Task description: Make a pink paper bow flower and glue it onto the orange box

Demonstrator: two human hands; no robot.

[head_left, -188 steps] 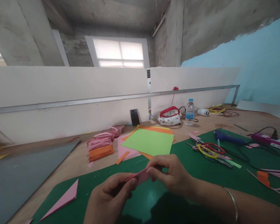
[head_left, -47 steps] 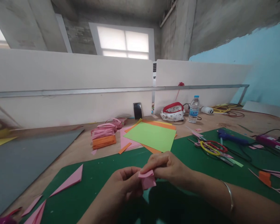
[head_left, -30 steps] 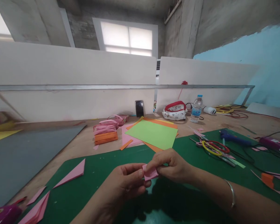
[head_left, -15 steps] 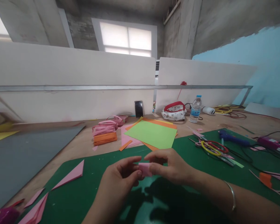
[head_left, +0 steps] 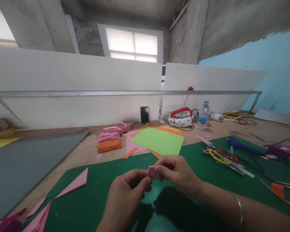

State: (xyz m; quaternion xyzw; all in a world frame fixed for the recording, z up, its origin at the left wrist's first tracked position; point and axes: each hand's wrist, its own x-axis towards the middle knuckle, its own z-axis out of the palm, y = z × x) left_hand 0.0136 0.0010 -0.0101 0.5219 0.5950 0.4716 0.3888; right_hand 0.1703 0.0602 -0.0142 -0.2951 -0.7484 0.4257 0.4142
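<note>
A small folded piece of pink paper is held up between both hands above the green cutting mat. My left hand pinches its left edge between thumb and fingers. On the opposite side, my right hand grips the paper with thumb and forefinger; a silver bangle circles that wrist. Behind the hands lies a light green sheet on top of orange and pink sheets. A pink folded triangle rests on the mat to the left.
Bundled pink and orange paper strips lie beyond the mat. Scissors with yellow and red handles, a blue glue gun and a purple power strip are at right. A water bottle, pouch and phone stand along the partition.
The fingers of both hands have closed in on the pink paper, which has turned and risen slightly. The right fingers, earlier spread above it, are now curled. The view has tilted slightly upward.
</note>
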